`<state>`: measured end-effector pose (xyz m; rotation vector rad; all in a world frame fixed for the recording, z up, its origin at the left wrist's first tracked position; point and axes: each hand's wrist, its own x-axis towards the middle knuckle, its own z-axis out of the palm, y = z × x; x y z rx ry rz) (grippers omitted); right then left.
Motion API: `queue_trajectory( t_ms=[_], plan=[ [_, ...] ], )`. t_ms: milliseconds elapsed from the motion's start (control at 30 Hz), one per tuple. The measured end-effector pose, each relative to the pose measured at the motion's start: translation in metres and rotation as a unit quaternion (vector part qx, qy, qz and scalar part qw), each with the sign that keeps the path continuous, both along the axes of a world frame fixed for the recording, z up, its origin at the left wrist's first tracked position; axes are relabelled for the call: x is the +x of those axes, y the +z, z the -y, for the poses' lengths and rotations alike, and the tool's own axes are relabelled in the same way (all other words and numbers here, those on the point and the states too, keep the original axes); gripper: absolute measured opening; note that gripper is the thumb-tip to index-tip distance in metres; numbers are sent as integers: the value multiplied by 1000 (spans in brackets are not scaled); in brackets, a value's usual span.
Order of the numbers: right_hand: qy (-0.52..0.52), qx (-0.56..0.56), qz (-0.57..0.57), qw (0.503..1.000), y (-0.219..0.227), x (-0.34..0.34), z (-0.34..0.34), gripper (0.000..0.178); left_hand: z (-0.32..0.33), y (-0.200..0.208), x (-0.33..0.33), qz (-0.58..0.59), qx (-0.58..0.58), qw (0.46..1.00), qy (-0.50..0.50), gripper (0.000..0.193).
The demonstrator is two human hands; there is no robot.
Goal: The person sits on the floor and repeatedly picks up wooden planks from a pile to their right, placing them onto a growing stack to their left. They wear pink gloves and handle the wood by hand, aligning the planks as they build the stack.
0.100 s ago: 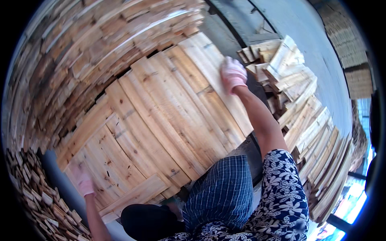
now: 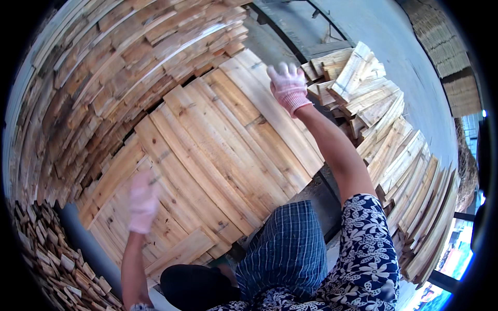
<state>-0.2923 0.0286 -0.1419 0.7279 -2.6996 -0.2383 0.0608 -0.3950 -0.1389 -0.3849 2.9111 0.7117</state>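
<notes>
Wooden boards (image 2: 207, 140) lie edge to edge in front of me, forming a broad flat panel. My right hand (image 2: 288, 85), in a pink and white knit glove, hovers by the panel's far right edge with fingers spread and nothing visible in it. My left hand (image 2: 142, 199), in a similar glove, is over the left part of the panel. Motion smears its fingers, and whether it touches the wood is unclear. A shorter crosswise board (image 2: 181, 251) rests along the panel's near edge, and another crosswise board (image 2: 111, 179) runs along the left end.
A high stack of planks (image 2: 124, 62) rises behind the panel. On the right stands a long pile of loose boards (image 2: 384, 124). Small wood offcuts (image 2: 57, 259) are heaped at lower left. A dark metal frame (image 2: 290, 33) lies on the floor beyond, with bundled stacks (image 2: 446, 46) at far right.
My left hand has moved right and farther from me over the panel. The right hand has shifted slightly left and away, its fingers now more spread. The view has shifted a little.
</notes>
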Motion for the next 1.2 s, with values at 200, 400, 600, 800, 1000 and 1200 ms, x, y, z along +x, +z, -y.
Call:
queue_trajectory(
  t_ms=[200,400,600,800,1000,1200],
  plan=[
    [-452,-169,91,871,51,-30,-142,98,-159,-40,-119,-95,-174,959,-205,70],
    [-416,-520,230,709,33,-24,-209,91,-160,-46,-112,-85,-189,959,-193,73],
    [-273,-714,342,547,52,14,-228,44,-173,-36,-116,-78,-190,960,-191,72],
    [-160,-576,436,673,73,181,-150,99,-166,-37,-110,-97,-202,962,-157,68],
    [45,-414,640,645,75,241,-126,102,-264,16,-77,-25,661,741,114,72],
    [136,-209,759,601,99,251,-80,110,-280,4,36,-149,889,410,138,105]
  ],
)
